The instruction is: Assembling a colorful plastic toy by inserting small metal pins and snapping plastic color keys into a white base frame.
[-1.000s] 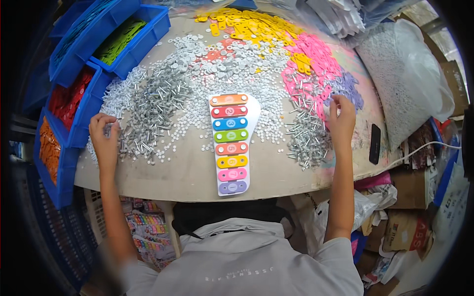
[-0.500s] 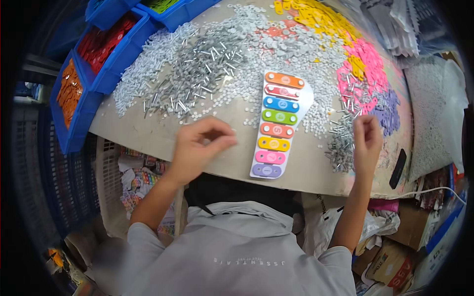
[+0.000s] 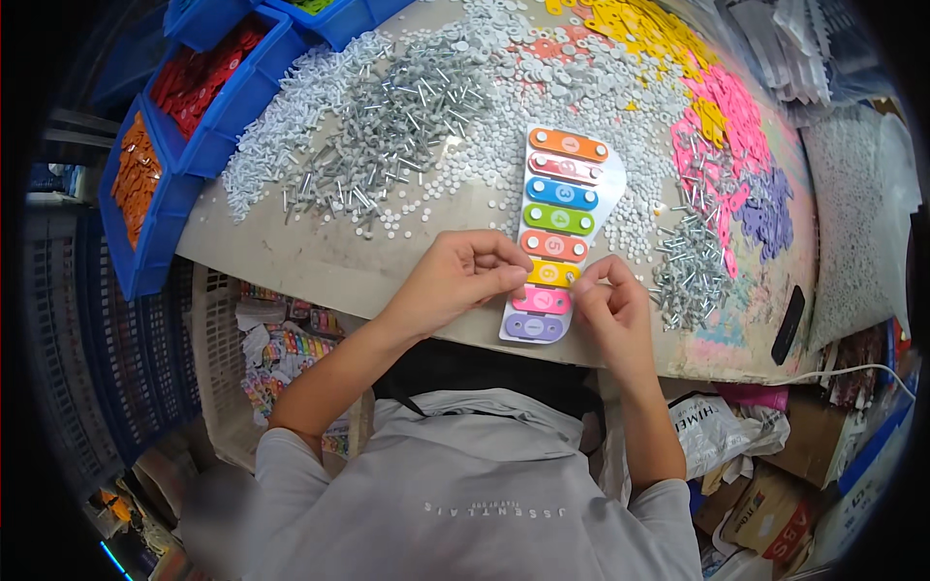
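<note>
A toy xylophone (image 3: 564, 221) with a white base and several coloured bars lies on the table in front of me. White round caps sit on the ends of the upper bars; the pink bar (image 3: 539, 299) and purple bar (image 3: 534, 327) show bare holes. My left hand (image 3: 463, 276) is closed in a pinch at the left end of the yellow bar (image 3: 552, 273); what its fingertips hold is hidden. At that bar's right end, my right hand (image 3: 615, 310) pinches a small metal pin (image 3: 571, 277), standing at the hole.
Loose metal pins (image 3: 397, 121) and white caps (image 3: 639, 145) cover the table's far half. Another pin pile (image 3: 693, 276) lies right, near yellow (image 3: 649, 34), pink (image 3: 731, 111) and purple bars (image 3: 765, 213). Blue bins (image 3: 218, 116) stand left; a black object (image 3: 788, 324) lies right.
My right hand has come left from the pin pile to the yellow bar. My left hand has moved right to the same bar. The xylophone has shifted slightly right and away.
</note>
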Demonstrator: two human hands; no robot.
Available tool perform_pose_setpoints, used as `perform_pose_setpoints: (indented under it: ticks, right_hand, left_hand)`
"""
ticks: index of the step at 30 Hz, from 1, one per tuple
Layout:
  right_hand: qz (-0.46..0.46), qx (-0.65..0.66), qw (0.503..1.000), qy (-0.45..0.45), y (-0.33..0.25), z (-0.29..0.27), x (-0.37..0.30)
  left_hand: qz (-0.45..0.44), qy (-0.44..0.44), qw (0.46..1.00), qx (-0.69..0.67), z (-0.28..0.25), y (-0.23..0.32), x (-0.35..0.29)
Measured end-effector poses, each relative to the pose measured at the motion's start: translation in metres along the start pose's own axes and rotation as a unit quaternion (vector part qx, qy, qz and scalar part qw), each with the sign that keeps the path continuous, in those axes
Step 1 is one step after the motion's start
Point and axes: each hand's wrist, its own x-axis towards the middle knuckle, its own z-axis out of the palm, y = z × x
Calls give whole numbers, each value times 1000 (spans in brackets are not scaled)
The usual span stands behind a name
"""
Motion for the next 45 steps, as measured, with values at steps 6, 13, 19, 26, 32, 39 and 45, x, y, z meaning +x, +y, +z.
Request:
perform_pose_setpoints:
  ticks: [6,13,19,26,32,39,45]
  right_hand:
    - [59,27,998,-6,-1,-2,8]
    - [138,-25,990,-25,-10,-7,10]
    - [130,-35,990,-50,-14,-3,14]
    - [126,-15,990,-54,-15,-1,17]
    - [123,-26,991,-45,-16,2,15]
    - [97,16,995,-27,-4,-5,15]
    - [-16,112,993,37,14,-2,7]
  left_hand:
    - [36,2,992,119,-1,1,7]
    - [-45,-57,978,195,-4,23,26]
    - [-70,-86,984,140,-2,32,33]
    - [-16,-120,985,124,-5,27,34]
    - [7,-114,988,105,-7,12,34]
    - [58,-9,959,276,-20,28,7]
    - [299,335,752,482,-116,91,-11]
